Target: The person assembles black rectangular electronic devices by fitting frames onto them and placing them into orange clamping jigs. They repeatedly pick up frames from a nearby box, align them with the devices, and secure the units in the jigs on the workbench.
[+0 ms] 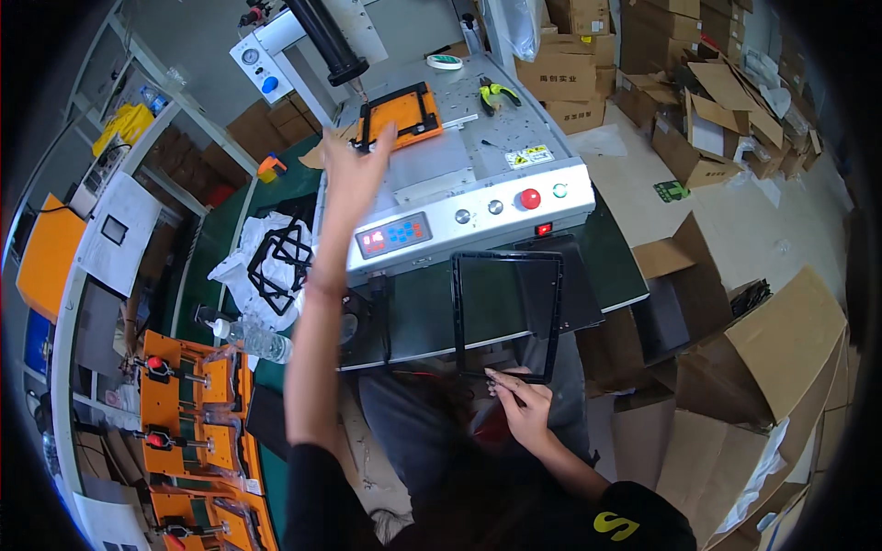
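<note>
My right hand (524,404) pinches the lower edge of a thin black rectangular frame (507,256), held upright in front of the machine. Up at the machine, my left hand (356,179) reaches over the left side of an orange fixture (420,134), its fingers apart. Dark bars, seemingly another black frame, lie on that fixture; the hand hides part of its left side. Whether the left fingertips touch it, I cannot tell. A black cylindrical press head (335,46) with a thin tip stands just above the fixture.
The white machine (478,216) has a red button and lit display. Yellow-green pliers (496,95) and a tape roll (445,62) lie on its bed. Left are loose black frames (278,266), a clear bottle (262,342) and orange clamp jigs (195,390). Cardboard boxes (776,349) stand right.
</note>
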